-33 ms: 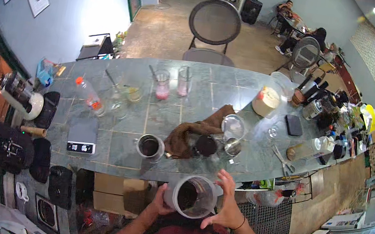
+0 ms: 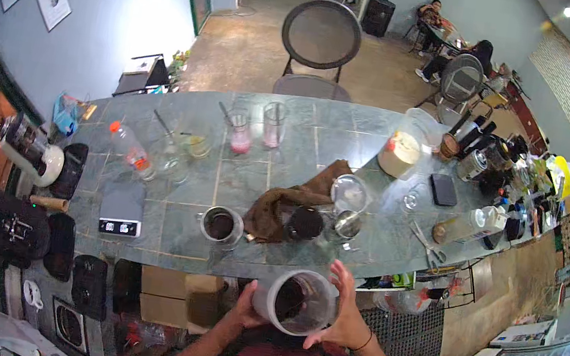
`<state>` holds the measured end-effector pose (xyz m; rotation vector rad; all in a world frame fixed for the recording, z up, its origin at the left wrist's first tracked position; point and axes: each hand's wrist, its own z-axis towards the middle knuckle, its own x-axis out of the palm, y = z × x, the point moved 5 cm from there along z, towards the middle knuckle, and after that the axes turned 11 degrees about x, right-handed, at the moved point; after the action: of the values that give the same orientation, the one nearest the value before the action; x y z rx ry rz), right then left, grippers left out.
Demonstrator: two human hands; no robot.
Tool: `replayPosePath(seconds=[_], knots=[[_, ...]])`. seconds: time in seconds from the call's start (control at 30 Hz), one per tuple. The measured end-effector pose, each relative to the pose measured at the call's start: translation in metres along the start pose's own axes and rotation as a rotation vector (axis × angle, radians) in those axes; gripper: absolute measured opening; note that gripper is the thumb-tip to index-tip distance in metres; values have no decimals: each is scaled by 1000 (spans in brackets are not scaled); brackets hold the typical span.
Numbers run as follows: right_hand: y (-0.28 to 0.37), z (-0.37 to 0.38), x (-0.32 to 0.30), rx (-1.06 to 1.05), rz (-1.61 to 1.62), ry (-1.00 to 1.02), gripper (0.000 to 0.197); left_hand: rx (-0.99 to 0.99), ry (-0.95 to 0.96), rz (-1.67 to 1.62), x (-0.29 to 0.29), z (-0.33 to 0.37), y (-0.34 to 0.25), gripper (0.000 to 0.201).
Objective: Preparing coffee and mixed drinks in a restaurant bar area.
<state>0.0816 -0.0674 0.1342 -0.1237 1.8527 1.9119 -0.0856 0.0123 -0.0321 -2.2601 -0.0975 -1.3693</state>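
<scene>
In front of my body, off the counter's near edge, I hold a clear plastic container (image 2: 269, 298) tilted so its round mouth faces up toward me. Something dark lies at its bottom. My left hand (image 2: 249, 311) is closed around its left side. My right hand (image 2: 346, 318) curves around the right side with fingers spread, its thumb by the rim; whether it touches is hard to tell. On the counter just beyond stand a glass mug (image 2: 232, 227) with dark contents and a dark round vessel (image 2: 306, 223) beside a crumpled brown cloth (image 2: 269, 212).
A grey scale (image 2: 124, 202) sits on the counter (image 2: 165, 241) at left, near an orange-capped bottle (image 2: 128, 149). Farther back stand pink-stained glasses (image 2: 240, 134). To the right are scissors (image 2: 430, 245), a cream-filled clear container (image 2: 401, 153) and crowded bottles. People sit at a far table.
The view has shifted slightly, so the counter's things appear a little farther left. My hands and the container keep nearly the same pose.
</scene>
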Motion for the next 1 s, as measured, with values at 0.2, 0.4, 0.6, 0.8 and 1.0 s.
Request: replayPosePath(seconds=[0.2,0.4,0.6,0.8,1.0], knots=[[-54,-35,-98,17,157,-232,139,-17,160,212,78,102,73,69],[-114,-17,-217,86,-371,-402,146,117,142,1240,185,161,44,47],[-165,30,-239,-26,-151,-402,137,900,124,1874,258,265,-54,42],[-195,56,-228,56,-4,-362,133,255,-97,2643,193,362,-66,54],[-199,54,-223,25,-188,-414,139,93,-51,2504,175,376,-77,39]])
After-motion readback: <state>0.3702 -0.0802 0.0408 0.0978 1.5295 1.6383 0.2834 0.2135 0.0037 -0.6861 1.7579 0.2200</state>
